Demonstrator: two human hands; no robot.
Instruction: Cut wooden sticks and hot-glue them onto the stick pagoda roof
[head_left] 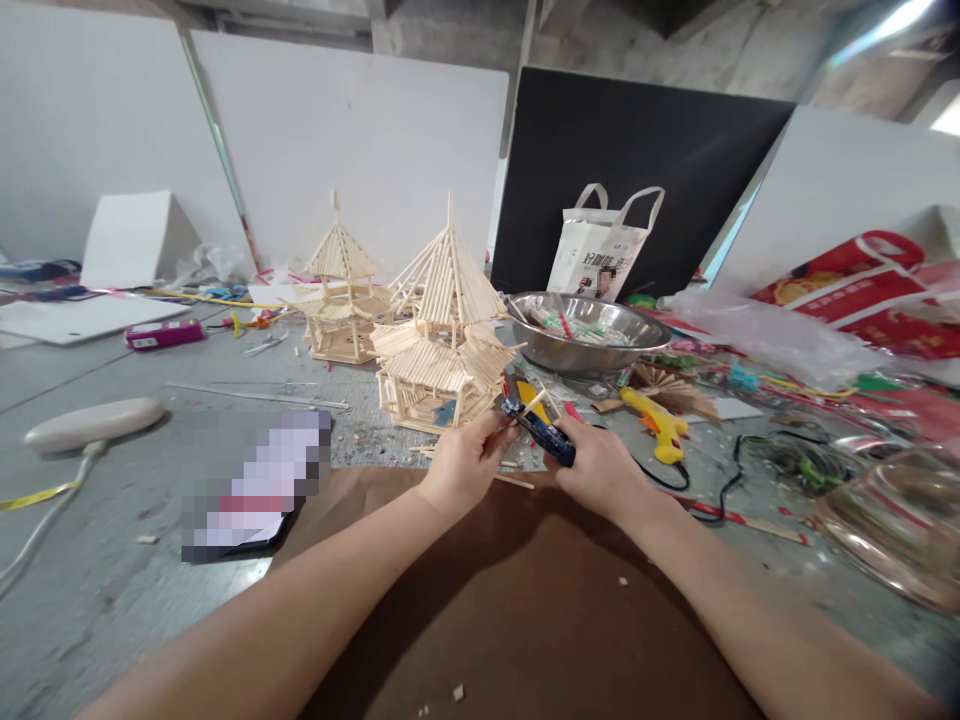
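Observation:
Dark blue pliers (551,440) are gripped in my right hand (592,465), with their head pointing left toward my other hand. My left hand (465,460) is closed in a pinch beside the jaws, on a thin pale wooden stick (535,402) that crosses the pliers' head; the end between my fingers is mostly hidden. Just beyond both hands stands a pavilion model (450,350) built of thin wooden sticks, with a pointed roof. A second, similar model (339,300) stands behind it to the left.
Behind the pliers is a steel bowl (592,345) of sticks. A yellow glue gun (660,425) lies to the right, near a clear glass container (900,520). On the left are a phone (262,480) and a white corded device (94,424). Brown material (525,610) lies under my arms.

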